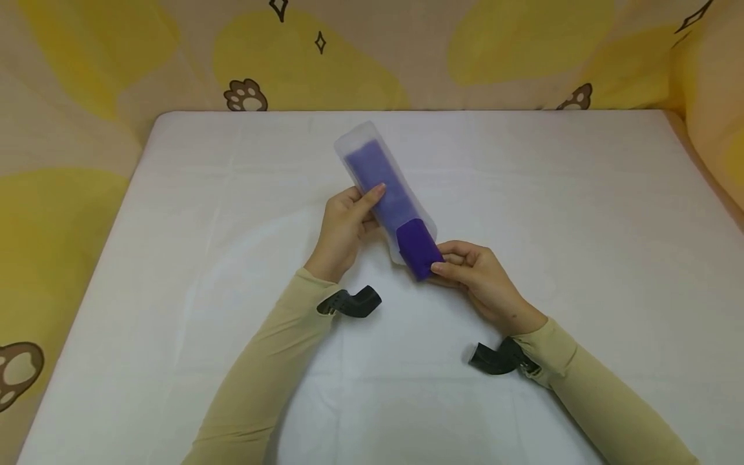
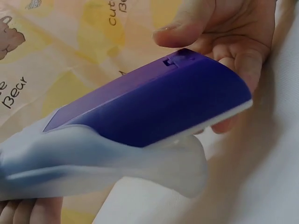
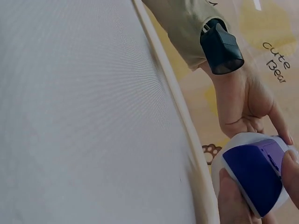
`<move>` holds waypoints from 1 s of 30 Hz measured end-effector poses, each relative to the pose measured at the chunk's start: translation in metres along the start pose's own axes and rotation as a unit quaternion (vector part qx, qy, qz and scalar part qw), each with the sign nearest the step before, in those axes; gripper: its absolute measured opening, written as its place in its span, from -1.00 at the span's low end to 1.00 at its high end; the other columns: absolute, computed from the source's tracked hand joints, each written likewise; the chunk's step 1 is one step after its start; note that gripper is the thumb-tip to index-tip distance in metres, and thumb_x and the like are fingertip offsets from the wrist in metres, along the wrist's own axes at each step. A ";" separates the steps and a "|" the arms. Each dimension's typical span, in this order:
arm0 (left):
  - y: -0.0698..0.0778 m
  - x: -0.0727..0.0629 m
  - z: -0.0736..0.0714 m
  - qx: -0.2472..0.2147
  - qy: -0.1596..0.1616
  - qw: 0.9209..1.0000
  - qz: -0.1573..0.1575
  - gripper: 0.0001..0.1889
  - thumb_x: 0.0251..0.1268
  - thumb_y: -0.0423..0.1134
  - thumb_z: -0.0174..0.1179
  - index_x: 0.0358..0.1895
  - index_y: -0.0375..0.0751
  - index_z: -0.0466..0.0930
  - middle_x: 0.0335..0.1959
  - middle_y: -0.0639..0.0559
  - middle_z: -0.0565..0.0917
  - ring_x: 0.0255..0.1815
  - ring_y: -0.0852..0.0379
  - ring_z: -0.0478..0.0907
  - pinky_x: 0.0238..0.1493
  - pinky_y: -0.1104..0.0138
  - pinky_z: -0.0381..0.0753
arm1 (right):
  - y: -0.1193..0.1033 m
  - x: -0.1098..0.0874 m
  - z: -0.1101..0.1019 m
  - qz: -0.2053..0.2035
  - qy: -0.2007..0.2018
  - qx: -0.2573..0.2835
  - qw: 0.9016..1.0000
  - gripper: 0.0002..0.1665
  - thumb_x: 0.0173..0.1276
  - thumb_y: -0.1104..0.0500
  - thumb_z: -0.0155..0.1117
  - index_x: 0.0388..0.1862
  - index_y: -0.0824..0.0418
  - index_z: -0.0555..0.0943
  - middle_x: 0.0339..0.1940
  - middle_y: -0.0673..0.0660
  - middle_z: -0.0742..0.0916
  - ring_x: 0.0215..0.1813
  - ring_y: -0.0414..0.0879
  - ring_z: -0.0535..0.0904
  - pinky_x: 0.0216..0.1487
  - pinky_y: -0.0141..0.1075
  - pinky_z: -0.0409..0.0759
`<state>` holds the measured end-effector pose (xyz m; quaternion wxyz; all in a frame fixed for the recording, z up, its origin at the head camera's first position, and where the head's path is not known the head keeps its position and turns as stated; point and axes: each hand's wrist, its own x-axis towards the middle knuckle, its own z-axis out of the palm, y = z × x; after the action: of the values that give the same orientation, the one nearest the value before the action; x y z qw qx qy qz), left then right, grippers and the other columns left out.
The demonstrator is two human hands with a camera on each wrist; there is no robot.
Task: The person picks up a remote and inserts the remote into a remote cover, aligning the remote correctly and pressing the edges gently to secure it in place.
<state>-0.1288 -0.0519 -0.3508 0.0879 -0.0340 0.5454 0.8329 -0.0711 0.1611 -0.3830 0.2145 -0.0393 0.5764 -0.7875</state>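
Note:
A long purple plastic case [image 1: 420,248] lies partly inside a frosted translucent sleeve [image 1: 363,134], tilted over the table, its bare end towards the lower right. My left hand [image 1: 343,226] grips the covered middle, thumb on top and fingers underneath. At the bare end my right hand [image 1: 482,278] pinches a corner between thumb and fingers. In the left wrist view the purple case [image 2: 149,102] shows a small latch-like notch near its end and a white underside edge; the sleeve's loose mouth [image 2: 187,168] flares below it. The right wrist view shows the case [image 3: 254,175] end-on.
A white-covered table [image 1: 174,290] lies beneath both hands. Yellow and beige cloth [image 1: 407,51] with paw prints hangs behind and at the sides. A black wrist camera [image 1: 357,302] sticks out from the left sleeve, another black camera [image 1: 494,358] from the right.

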 end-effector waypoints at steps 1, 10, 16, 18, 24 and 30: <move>0.000 0.000 0.000 -0.002 0.000 1.000 0.001 -0.67 0.37 -0.33 0.11 0.02 -0.60 0.45 -0.25 -0.19 0.70 -0.26 0.08 0.69 -0.10 0.21 0.65 | 0.001 0.000 0.000 0.001 -0.002 -0.003 1.000 -0.76 0.25 0.51 0.16 -0.12 0.34 0.53 -0.22 0.15 0.74 -0.11 -0.07 0.67 -0.01 -0.17 0.61; 0.000 -0.002 0.001 0.007 -0.009 1.000 0.001 -0.69 0.36 -0.35 0.11 0.05 -0.54 0.45 -0.33 -0.01 0.69 -0.31 0.15 0.67 -0.14 0.26 0.66 | 0.002 0.000 0.001 0.011 -0.003 -0.015 1.000 -0.77 0.22 0.52 0.19 -0.16 0.34 0.53 -0.25 0.13 0.74 -0.13 -0.08 0.67 -0.01 -0.20 0.62; -0.002 -0.003 0.002 0.031 -0.023 0.999 0.009 -0.66 0.36 -0.38 0.10 0.10 -0.57 0.43 -0.12 -0.29 0.66 -0.20 0.10 0.67 -0.05 0.22 0.63 | 0.002 0.000 0.002 0.000 0.008 -0.019 1.000 -0.75 0.20 0.55 0.17 -0.19 0.31 0.56 -0.29 0.12 0.75 -0.18 -0.10 0.68 -0.05 -0.19 0.63; -0.002 -0.004 0.003 0.036 -0.026 0.999 0.012 -0.66 0.36 -0.39 0.10 0.10 -0.57 0.42 -0.08 -0.36 0.63 -0.17 0.07 0.67 -0.03 0.22 0.62 | 0.002 0.000 0.002 -0.005 0.010 -0.019 1.000 -0.73 0.19 0.56 0.17 -0.20 0.29 0.58 -0.30 0.12 0.75 -0.19 -0.10 0.69 -0.06 -0.19 0.63; -0.003 -0.006 0.005 0.042 -0.037 0.998 0.015 -0.65 0.36 -0.40 0.10 0.10 -0.58 0.41 -0.04 -0.41 0.59 -0.11 0.01 0.65 -0.01 0.22 0.61 | 0.002 -0.001 0.001 -0.016 0.016 -0.019 1.000 -0.72 0.19 0.56 0.17 -0.23 0.26 0.61 -0.31 0.13 0.75 -0.20 -0.09 0.69 -0.08 -0.19 0.64; -0.002 -0.007 0.008 0.047 -0.044 0.998 0.010 -0.65 0.36 -0.41 0.09 0.11 -0.59 0.41 -0.02 -0.42 0.58 -0.05 -0.05 0.63 -0.01 0.22 0.61 | 0.003 0.000 0.001 -0.013 0.025 -0.001 1.000 -0.70 0.19 0.58 0.17 -0.25 0.25 0.63 -0.32 0.14 0.76 -0.19 -0.08 0.69 -0.09 -0.20 0.64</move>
<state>-0.1210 -0.0450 -0.3485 0.1051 0.0118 0.5801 0.8077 -0.0700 0.1596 -0.3852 0.1900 -0.0269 0.5816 -0.7906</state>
